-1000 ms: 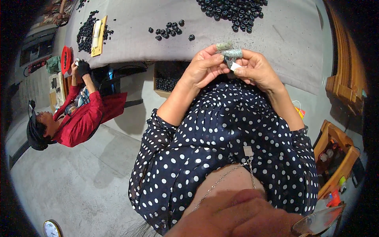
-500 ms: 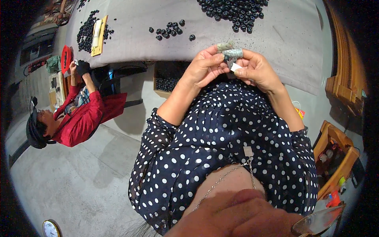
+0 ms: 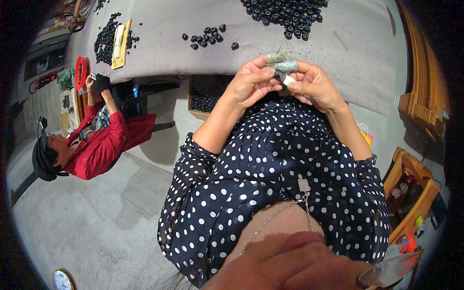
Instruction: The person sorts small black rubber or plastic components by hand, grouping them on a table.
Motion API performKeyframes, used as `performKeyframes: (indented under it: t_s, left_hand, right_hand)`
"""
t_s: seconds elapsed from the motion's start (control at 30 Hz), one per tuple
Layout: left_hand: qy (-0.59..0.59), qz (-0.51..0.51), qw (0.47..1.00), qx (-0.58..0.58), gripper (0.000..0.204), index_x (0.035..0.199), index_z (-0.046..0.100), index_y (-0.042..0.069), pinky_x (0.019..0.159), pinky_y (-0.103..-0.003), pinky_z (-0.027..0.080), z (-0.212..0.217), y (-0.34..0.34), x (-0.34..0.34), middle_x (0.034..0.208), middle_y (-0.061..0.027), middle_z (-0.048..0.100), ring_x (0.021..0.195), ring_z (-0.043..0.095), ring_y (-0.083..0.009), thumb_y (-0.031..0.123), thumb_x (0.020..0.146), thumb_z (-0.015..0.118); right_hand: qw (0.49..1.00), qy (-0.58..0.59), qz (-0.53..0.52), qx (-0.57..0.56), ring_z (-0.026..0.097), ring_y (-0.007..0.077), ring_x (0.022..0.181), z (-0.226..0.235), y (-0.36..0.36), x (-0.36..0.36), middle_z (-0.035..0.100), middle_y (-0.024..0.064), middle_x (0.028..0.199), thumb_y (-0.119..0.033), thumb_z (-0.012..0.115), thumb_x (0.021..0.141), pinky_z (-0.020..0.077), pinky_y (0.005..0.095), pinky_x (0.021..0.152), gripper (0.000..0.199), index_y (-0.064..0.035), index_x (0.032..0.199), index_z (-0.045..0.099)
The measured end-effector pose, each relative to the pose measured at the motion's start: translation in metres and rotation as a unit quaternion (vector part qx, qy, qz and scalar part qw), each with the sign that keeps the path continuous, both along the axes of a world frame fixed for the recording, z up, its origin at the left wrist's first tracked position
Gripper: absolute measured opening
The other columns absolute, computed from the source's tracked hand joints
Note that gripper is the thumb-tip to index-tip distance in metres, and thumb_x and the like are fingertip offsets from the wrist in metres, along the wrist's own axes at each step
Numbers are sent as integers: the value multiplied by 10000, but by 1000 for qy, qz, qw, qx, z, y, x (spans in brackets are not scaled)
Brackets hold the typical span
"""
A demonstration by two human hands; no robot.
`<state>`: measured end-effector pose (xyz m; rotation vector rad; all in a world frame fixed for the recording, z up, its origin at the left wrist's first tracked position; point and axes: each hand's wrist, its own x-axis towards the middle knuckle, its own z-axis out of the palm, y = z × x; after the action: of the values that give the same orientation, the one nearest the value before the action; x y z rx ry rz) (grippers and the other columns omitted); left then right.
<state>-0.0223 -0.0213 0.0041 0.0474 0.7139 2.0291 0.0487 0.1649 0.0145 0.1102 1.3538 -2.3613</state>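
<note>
My left hand (image 3: 252, 83) and my right hand (image 3: 315, 86) meet at the near edge of the table, in front of my chest. Between the left thumb and fingers is a small black part (image 3: 279, 74), mostly hidden by the fingertips. A small flat white piece (image 3: 288, 80) is pinched by my right thumb against the fingers, touching or very close to the black part. A greenish cloth finger cover (image 3: 274, 58) wraps the left index fingertip. On the right index finger sits a grey-blue patterned finger cover (image 3: 287, 66).
A large pile of black round parts (image 3: 285, 17) lies on the cloth-covered table (image 3: 159, 43), with a smaller cluster (image 3: 208, 36) to its left. Under the table stands a box (image 3: 198, 114) of black parts. At left sits a person in red (image 3: 99, 147); wooden furniture (image 3: 425, 104) is at right.
Both hands stay in nearly the same place. The white piece and the right fingers have shifted slightly. The co-worker's hands have barely moved.
</note>
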Motion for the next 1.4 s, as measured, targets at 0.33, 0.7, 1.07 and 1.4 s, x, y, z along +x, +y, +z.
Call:
performKeyframes:
  t_s: [0.33,0.7,1.07,1.4]
  left_hand:
    - [14,18,1000,-11,364,1181,498,-19,726,-284,563,-5,0,-1,995,-130,630,809,649,-180,71,847,610]
    - [15,7,1000,-22,339,1157,511,-15,721,-273,566,-2,-2,-1,990,-124,633,817,650,-176,55,842,613]
    - [620,137,655,-409,206,948,636,11,639,-301,458,8,-17,-30,822,-92,609,724,582,-201,24,743,661]
    - [773,203,288,-527,124,846,630,72,666,-380,449,1,-30,-74,879,-78,590,810,540,-290,75,726,658]
  right_hand:
    - [1000,14,5,23,454,6,460,4,-1,-1,579,-35,702,-162,678,810,295,127,362,334,-40,1100,568]
    - [1000,1,7,-1,451,7,457,2,0,-1,569,-35,690,-144,665,815,303,123,358,303,-34,1081,569]
    - [998,-14,-58,8,467,9,458,-8,10,1,581,-3,694,-118,644,834,327,117,360,212,-10,1006,586]
    - [995,-8,-103,7,453,6,465,-10,22,9,572,-1,713,-96,636,833,319,124,358,260,1,1066,575]
